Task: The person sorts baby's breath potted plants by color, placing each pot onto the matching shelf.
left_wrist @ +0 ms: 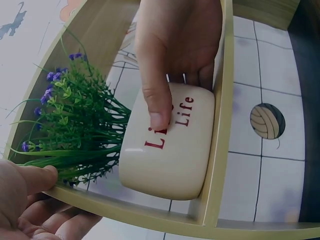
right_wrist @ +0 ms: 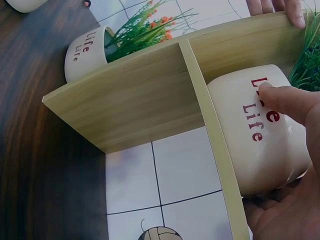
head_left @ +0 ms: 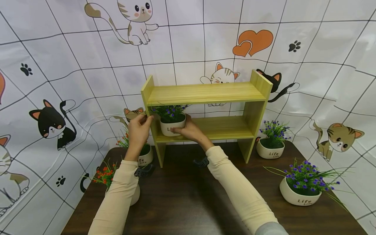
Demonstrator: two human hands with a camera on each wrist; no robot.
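A white flowerpot (head_left: 172, 126) of purple-flowered greenery stands on the lower board at the left end of a light wooden shelf (head_left: 205, 92). My right hand (head_left: 192, 130) holds this pot from its right side, the thumb (left_wrist: 159, 112) across the printed front and the other fingers partly hidden behind. My left hand (head_left: 139, 130) grips the front edge of the shelf's left side panel (right_wrist: 240, 37), its thumb (left_wrist: 37, 179) inside by the long green leaves (left_wrist: 85, 157) and its fingers outside. Whether the thumb also pins leaves, I cannot tell.
Two orange-flowered pots, a rear one (head_left: 146, 157) and a front one (head_left: 135, 195), stand left on the dark table (head_left: 176, 195). On the right are two purple-flowered pots, one behind (head_left: 270, 150), one nearer (head_left: 299, 193). A cat-printed sheet (head_left: 188, 42) hangs behind.
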